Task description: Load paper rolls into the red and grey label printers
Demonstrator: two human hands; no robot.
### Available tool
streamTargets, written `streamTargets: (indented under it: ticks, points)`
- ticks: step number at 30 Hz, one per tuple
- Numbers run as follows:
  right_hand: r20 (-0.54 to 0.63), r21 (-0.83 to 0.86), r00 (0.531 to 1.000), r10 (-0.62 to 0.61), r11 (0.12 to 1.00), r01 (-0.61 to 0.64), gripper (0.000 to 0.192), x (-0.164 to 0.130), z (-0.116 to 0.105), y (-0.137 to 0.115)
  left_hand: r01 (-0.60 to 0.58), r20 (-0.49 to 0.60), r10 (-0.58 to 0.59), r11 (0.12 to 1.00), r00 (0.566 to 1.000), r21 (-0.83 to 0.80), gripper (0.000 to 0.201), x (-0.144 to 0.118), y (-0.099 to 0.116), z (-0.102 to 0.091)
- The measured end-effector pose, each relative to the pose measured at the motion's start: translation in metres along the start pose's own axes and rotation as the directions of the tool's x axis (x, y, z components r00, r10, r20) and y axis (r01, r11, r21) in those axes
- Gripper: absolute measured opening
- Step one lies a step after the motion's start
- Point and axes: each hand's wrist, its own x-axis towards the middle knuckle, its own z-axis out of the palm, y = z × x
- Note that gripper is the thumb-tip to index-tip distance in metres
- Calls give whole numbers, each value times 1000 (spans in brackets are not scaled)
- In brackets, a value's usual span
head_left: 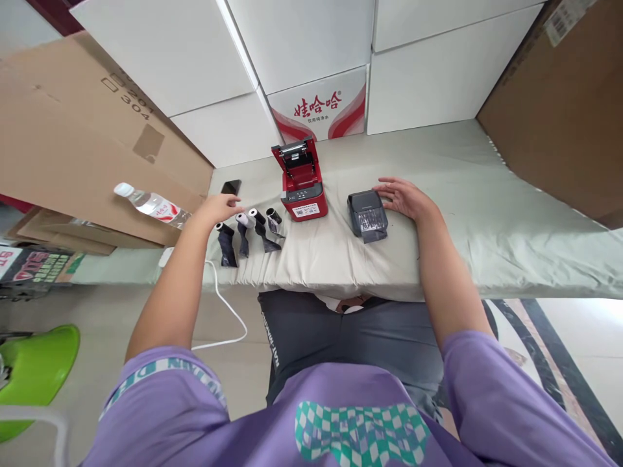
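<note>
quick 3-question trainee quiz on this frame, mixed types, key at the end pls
1. True or false: the red printer has its lid open.
2. Which thing does the right hand touch? A) water bottle B) grey printer C) phone
3. Fill in: the left hand reaches over the row of ____ paper rolls.

Key: 1 true; 2 B; 3 four.
</note>
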Motion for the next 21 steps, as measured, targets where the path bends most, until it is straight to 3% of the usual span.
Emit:
streamTargets:
  ticks: [3, 6, 8, 11, 15, 18, 21]
  points:
    - [6, 9, 1000, -3, 1000, 3, 25, 0, 0, 0, -42, 154, 20, 989, 988, 142, 58, 1, 36, 11]
    - [11, 18, 1000, 0, 1000, 0, 26, 1, -1, 1, -38, 140, -1, 959, 990, 282, 48, -1, 61, 19]
    - [15, 24, 1000, -3, 1000, 2, 26, 2, -2, 2, -58, 130, 24, 962, 991, 268, 39, -2, 65, 19]
    - [21, 16, 1000, -9, 1000, 9, 24, 4, -2, 3, -104, 107, 88, 983, 990, 151, 29, 0, 57, 12]
    - [27, 17, 1000, -17, 1000, 17, 27, 5, -3, 4, -130, -36, 128, 991, 991, -43, 34, 0, 45, -6]
    - [28, 16, 1000, -15, 1000, 14, 28, 4, -4, 4, -130, -135, 93, 947, 986, -293, 46, -4, 52, -16]
    - [21, 17, 1000, -11, 1000, 11, 26, 4, -3, 4, -182, -155, 121, 855, 980, -486, 46, -9, 72, -19]
